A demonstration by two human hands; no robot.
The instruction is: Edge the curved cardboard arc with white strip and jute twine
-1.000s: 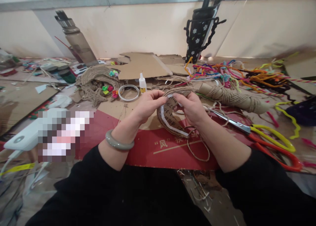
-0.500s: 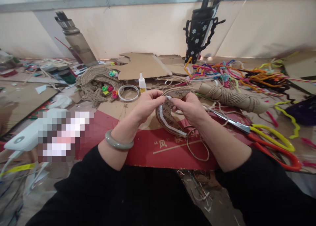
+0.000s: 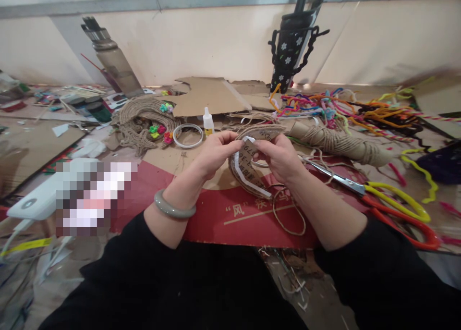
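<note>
Between my hands is a curved cardboard piece (image 3: 247, 168) edged with twine, printed side toward me. A narrow white strip of tape (image 3: 242, 177) follows its left inner edge, bending at the top near my fingertips. My left hand (image 3: 222, 150) grips the piece's upper left edge, thumb by the tape. My right hand (image 3: 275, 154) is closed at the upper right, thumb and finger pinched beside the tape's top end; its other fingers are hidden behind the cardboard. A loop of loose twine (image 3: 305, 219) hangs below the piece over a red printed cardboard sheet (image 3: 212, 226).
Scissors (image 3: 355, 188) lie at the right, below a twine-wound tube (image 3: 342, 142). A small glue bottle (image 3: 208, 122) and a tape roll (image 3: 188, 136) stand behind my left hand. Twine shapes (image 3: 139, 123), a grey bottle (image 3: 117, 63), a flowered tumbler (image 3: 286, 49) and colourful yarn (image 3: 334, 104) surround them.
My right fingertips have shifted slightly right and down from the tape's top end, showing more of its bend. My left hand keeps its hold on the cardboard piece.
</note>
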